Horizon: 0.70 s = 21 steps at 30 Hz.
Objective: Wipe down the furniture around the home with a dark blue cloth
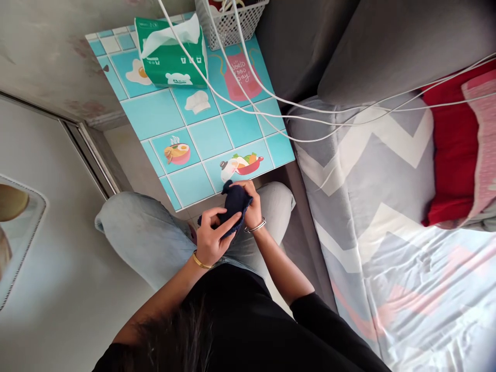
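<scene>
My left hand (213, 236), with a gold bracelet at its wrist, has its fingers bent over the near side of a small dark navy cloth item (234, 202). My right hand (252, 206), with a silver bracelet, grips the same item from its right side. The cloth looks soft and bunched, with a rough, knitted-looking edge along its lower right; its exact kind cannot be made out. It is held above my lap, just off the near edge of the table (189, 185). Parts of the cloth are hidden behind my fingers.
A green tissue pack (174, 62) and a white mesh basket (240, 23) stand on the table's far side. White cables (248, 111) hang across it toward the right. A bed or sofa with a grey zigzag cover (380, 150) is on the right, a white door (58, 217) on the left.
</scene>
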{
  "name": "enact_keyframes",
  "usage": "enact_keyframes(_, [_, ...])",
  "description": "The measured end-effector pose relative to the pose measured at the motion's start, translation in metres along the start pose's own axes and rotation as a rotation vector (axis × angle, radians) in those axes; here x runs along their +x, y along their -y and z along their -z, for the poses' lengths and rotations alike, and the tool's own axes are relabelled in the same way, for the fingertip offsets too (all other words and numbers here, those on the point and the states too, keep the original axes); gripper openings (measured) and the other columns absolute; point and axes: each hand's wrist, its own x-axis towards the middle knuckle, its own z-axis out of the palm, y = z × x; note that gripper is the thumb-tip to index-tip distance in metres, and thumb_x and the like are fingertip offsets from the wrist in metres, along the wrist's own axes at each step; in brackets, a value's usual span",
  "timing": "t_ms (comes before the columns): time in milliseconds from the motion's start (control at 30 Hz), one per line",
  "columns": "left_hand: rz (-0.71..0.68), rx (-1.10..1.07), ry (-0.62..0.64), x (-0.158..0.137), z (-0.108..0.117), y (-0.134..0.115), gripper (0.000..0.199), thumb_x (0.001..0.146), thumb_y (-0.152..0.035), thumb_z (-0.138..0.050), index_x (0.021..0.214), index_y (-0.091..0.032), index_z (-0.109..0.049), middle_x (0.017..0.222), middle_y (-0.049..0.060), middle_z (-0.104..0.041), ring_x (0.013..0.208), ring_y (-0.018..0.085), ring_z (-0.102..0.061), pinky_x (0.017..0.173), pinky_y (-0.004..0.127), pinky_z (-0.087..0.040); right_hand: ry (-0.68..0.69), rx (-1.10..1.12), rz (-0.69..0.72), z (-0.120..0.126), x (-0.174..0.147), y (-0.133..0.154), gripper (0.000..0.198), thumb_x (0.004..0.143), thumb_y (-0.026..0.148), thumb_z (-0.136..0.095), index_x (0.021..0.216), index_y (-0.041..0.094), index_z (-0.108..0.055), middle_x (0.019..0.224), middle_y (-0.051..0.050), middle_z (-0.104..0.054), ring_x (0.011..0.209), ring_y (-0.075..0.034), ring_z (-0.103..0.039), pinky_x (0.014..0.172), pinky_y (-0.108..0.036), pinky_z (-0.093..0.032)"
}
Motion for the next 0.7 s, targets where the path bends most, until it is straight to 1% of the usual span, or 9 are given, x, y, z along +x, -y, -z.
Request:
enact_keyframes(100, [0.075, -0.060, 0.042, -0.001, -0.010, 0.006, 0.031, 0.100, -0.030, -0.057, 0.128, -0.028, -0.071, 0.130, 0.012, -0.052, 0.063, 0.005, -0.048, 0.072, 0.027, -0.056, 0.009, -0.034, 0.077, 0.008, 0.004, -0.001, 0.020, 0.092, 0.040, -0.057, 0.083, 0.022, -0.058, 0.112, -0.010, -0.067, 0.113, -0.025, -0.062, 0.100, -0.040, -0.048])
enact_keyframes(167, [0.122, -0.157, 0.058, -0.001, -0.012, 0.006, 0.033, 0.100, -0.032, -0.055, 0.130, -0.027, -0.069, 0.141, 0.014, -0.046, 0.062, 0.004, -0.049, 0.073, 0.029, -0.056, 0.045, 0.028, 0.032, 0.013, 0.003, -0.003, 0.021, 0.091, 0.044, -0.059, 0.086, 0.024, -0.054, 0.107, -0.008, -0.069, 0.108, -0.023, -0.065, 0.096, -0.038, -0.051])
enact_keyframes(233, [0.135, -0.241, 0.081, -0.001, -0.013, 0.004, 0.034, 0.100, -0.039, -0.054, 0.126, -0.024, -0.070, 0.147, 0.015, -0.042, 0.065, 0.006, -0.053, 0.075, 0.032, -0.057, 0.066, 0.109, -0.060, 0.012, 0.001, -0.006, 0.025, 0.089, 0.046, -0.061, 0.088, 0.026, -0.047, 0.089, -0.002, -0.068, 0.088, -0.020, -0.067, 0.080, -0.032, -0.054])
enact_keyframes(333, [0.188, -0.249, 0.062, 0.001, -0.015, 0.001, 0.039, 0.102, -0.046, -0.048, 0.106, -0.018, -0.074, 0.130, 0.013, -0.051, 0.075, 0.011, -0.060, 0.078, 0.032, -0.058, -0.040, 0.114, -0.159, 0.004, 0.001, -0.014, 0.026, 0.084, 0.042, -0.066, 0.092, 0.025, -0.047, 0.077, 0.003, -0.062, 0.071, -0.015, -0.061, 0.067, -0.026, -0.049])
enact_keyframes(433, [0.270, -0.152, -0.055, 0.005, -0.023, 0.002, 0.036, 0.103, -0.038, -0.048, 0.084, -0.016, -0.070, 0.105, 0.009, -0.056, 0.084, 0.015, -0.062, 0.078, 0.029, -0.056, -0.144, -0.046, -0.160, -0.006, 0.007, -0.022, 0.016, 0.075, 0.029, -0.064, 0.088, 0.022, -0.057, 0.081, 0.001, -0.064, 0.077, -0.015, -0.060, 0.074, -0.026, -0.049])
enact_keyframes(467, [0.270, -0.135, -0.080, 0.007, -0.026, 0.004, 0.030, 0.102, -0.035, -0.051, 0.087, -0.016, -0.068, 0.100, 0.008, -0.057, 0.085, 0.015, -0.063, 0.077, 0.028, -0.055, -0.142, -0.104, -0.166, -0.008, 0.010, -0.024, 0.013, 0.073, 0.026, -0.061, 0.085, 0.021, -0.060, 0.081, 0.001, -0.065, 0.078, -0.015, -0.060, 0.076, -0.026, -0.049])
enact_keyframes(533, [0.243, -0.132, -0.072, 0.012, -0.033, 0.008, 0.022, 0.099, -0.034, -0.056, 0.110, -0.016, -0.065, 0.094, 0.006, -0.059, 0.083, 0.015, -0.063, 0.076, 0.027, -0.055, -0.107, -0.190, -0.211, -0.009, 0.015, -0.025, 0.011, 0.069, 0.021, -0.056, 0.078, 0.021, -0.064, 0.076, 0.002, -0.067, 0.074, -0.015, -0.060, 0.075, -0.025, -0.048])
enact_keyframes(600, [0.223, -0.106, -0.011, 0.016, -0.039, 0.011, 0.039, 0.100, -0.033, -0.055, 0.135, -0.016, -0.053, 0.090, 0.004, -0.061, 0.079, 0.015, -0.062, 0.073, 0.025, -0.054, -0.084, -0.241, -0.273, -0.009, 0.021, -0.024, 0.011, 0.067, 0.018, -0.055, 0.072, 0.020, -0.065, 0.069, 0.004, -0.066, 0.068, -0.014, -0.057, 0.069, -0.024, -0.046])
enact_keyframes(700, [0.209, -0.006, 0.071, 0.022, -0.043, 0.015, 0.047, 0.102, -0.033, -0.048, 0.146, -0.017, -0.046, 0.091, 0.004, -0.061, 0.078, 0.015, -0.062, 0.069, 0.024, -0.052, -0.074, -0.291, -0.339, -0.010, 0.031, -0.020, 0.007, 0.065, 0.014, -0.059, 0.066, 0.018, -0.065, 0.062, 0.005, -0.064, 0.063, -0.012, -0.053, 0.062, -0.023, -0.041])
